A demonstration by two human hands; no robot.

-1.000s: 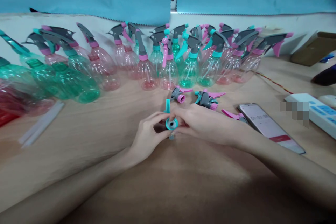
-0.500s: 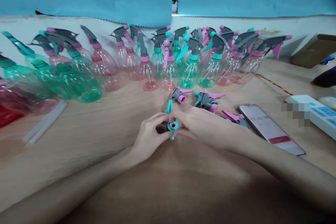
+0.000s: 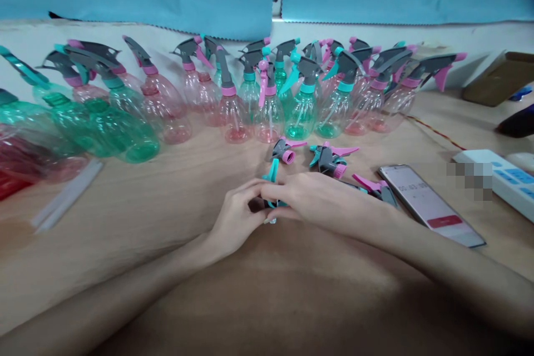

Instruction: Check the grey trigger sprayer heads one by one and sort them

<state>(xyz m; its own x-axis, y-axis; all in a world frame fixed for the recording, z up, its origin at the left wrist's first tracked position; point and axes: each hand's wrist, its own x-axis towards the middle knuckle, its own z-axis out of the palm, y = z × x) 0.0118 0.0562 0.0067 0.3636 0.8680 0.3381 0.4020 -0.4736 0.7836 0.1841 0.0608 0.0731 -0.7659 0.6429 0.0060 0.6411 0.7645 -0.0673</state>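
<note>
Low over the table's middle, my left hand (image 3: 237, 210) is closed around a grey-and-teal spray trigger head (image 3: 272, 170). Its teal lever sticks up above my fingers. Curled over the collar of the same trigger head is my right hand (image 3: 311, 194), thumb and fingers pinched on it. The collar's opening and most of the grey body are hidden behind my fingers. Just beyond lie a loose grey-and-pink trigger head (image 3: 283, 151) and a small pile of pink and teal trigger heads (image 3: 329, 162). Another pink-levered trigger head (image 3: 377, 190) rests beside my right wrist.
Rows of pink and green spray bottles (image 3: 271, 122) stand along the back. Green bottles without heads (image 3: 125, 133) are at the left, near clear plastic tubes (image 3: 69, 194). A phone (image 3: 431, 206) and a white power strip (image 3: 500, 178) lie to the right.
My right hand has shifted left over the trigger head's collar, covering the round opening that showed before. The teal lever has tilted slightly to the right.
</note>
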